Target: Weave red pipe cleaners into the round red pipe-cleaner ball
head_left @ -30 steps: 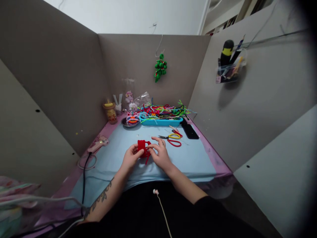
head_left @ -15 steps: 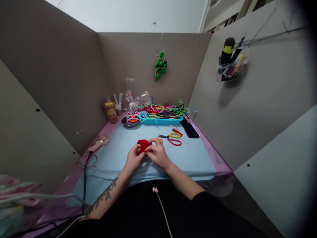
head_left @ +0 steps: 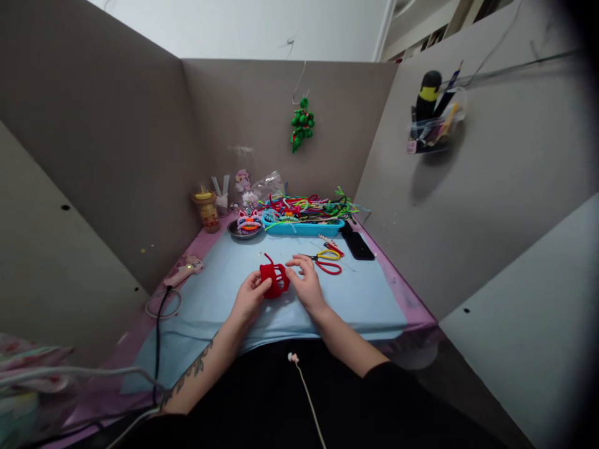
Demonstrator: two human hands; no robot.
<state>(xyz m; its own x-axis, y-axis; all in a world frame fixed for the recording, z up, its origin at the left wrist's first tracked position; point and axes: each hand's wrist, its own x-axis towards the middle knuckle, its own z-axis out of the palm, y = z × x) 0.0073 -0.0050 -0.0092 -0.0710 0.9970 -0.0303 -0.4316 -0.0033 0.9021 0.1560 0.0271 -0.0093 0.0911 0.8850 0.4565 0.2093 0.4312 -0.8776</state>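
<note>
A red piece of woven or knotted cord is up in front of me, above the blue cloth. Several open gaps show in its right half, and a short loose end sticks up from its top. My left hand is closed on its left side, the thumb across its front. At the right edge, my right hand has its thumb and a finger pinched on the piece, the other fingers curled above. Scissors with one yellow and one red handle lie just beyond my right hand.
Behind the cloth stand a blue tray of colourful cords and a metal bowl with a cord figure. A black phone lies right; a pink glue gun and cable lie left. Partition walls enclose the desk.
The red cord piece has been turned and opened out, so its gaps and loose end now show. My right hand has shifted from its front to its right edge.
</note>
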